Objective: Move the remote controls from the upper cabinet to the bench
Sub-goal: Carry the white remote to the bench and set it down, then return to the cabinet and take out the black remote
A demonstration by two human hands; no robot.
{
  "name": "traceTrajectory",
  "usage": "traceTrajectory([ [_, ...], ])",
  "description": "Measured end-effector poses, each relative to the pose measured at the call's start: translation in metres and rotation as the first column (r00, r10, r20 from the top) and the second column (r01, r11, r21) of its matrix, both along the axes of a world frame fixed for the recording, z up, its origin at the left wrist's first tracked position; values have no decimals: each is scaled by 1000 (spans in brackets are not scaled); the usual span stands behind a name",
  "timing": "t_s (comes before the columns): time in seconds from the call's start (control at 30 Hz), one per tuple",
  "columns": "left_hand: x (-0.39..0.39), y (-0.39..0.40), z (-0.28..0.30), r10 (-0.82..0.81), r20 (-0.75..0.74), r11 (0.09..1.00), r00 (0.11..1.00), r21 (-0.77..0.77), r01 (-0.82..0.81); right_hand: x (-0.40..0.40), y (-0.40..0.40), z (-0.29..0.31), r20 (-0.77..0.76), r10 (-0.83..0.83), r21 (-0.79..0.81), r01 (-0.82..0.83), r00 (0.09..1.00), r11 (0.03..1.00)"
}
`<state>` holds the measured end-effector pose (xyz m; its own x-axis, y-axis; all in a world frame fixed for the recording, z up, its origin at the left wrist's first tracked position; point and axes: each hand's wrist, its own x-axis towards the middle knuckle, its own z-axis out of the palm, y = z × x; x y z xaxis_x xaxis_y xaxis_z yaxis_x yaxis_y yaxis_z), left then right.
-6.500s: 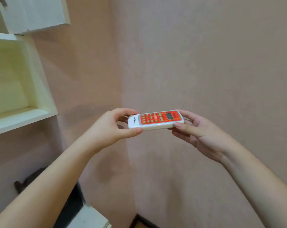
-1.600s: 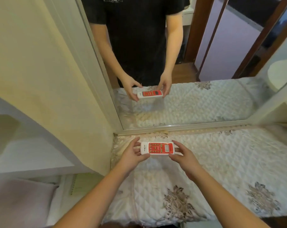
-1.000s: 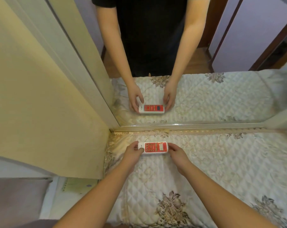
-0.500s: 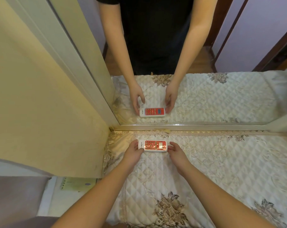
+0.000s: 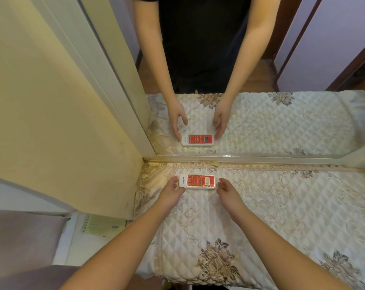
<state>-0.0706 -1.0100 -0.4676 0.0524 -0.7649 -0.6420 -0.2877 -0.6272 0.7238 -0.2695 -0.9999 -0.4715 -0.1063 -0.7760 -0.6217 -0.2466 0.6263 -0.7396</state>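
A white remote control [image 5: 197,181] with a red button face lies flat on the quilted bench [image 5: 282,206], close to the mirror's lower frame. My left hand [image 5: 171,194] rests at the remote's left end, fingers spread, fingertips just touching it. My right hand [image 5: 227,192] sits a small gap off the right end, fingers apart and holding nothing. The mirror [image 5: 261,80] repeats the remote and both loosened hands. The upper cabinet is out of view.
A cream cabinet side panel [image 5: 62,111] stands directly left of the bench corner. Below it lies a pale surface with a green notepad [image 5: 103,225]. The quilt stretches far to the right, with brown flower patches [image 5: 217,260] near its front edge.
The remote has been set down flat on the quilt by the mirror. Both hands have loosened, and the right hand has drawn slightly away from the remote's end.
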Motion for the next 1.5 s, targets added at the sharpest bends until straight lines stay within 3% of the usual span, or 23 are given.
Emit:
traceTrajectory([
  [0.13,5,8,13,-150,170,985,974,-55,161,-6,5,12,-48,89,-18,-90,995,996],
  [0.27,15,19,24,-310,354,928,882,-88,362,-11,10,25,-137,267,-39,-274,954,961],
  [0.43,29,39,33,-446,713,755,541,-24,655,-10,19,37,-307,498,-44,-535,811,843],
  [0.53,31,55,38,-448,818,689,361,59,722,-3,26,42,-448,565,-86,-663,693,744],
  [0.63,31,71,46,-397,883,662,249,88,744,6,30,42,-620,568,-88,-768,541,634],
  [0.73,34,87,50,-338,914,668,226,64,741,17,36,44,-720,537,-87,-825,439,559],
  [0.97,59,139,70,-259,917,777,304,12,629,59,57,57,-800,545,-52,-933,253,357],
  [1.13,77,189,87,-176,912,885,371,-18,465,105,85,61,-812,554,-53,-969,183,243],
  [1.37,124,278,95,-87,911,936,403,-64,347,162,145,74,-860,509,1,-997,40,80],
  [1.5,152,347,98,-36,908,959,417,-87,272,195,190,81,-872,490,-6,-1000,2,-8],
])
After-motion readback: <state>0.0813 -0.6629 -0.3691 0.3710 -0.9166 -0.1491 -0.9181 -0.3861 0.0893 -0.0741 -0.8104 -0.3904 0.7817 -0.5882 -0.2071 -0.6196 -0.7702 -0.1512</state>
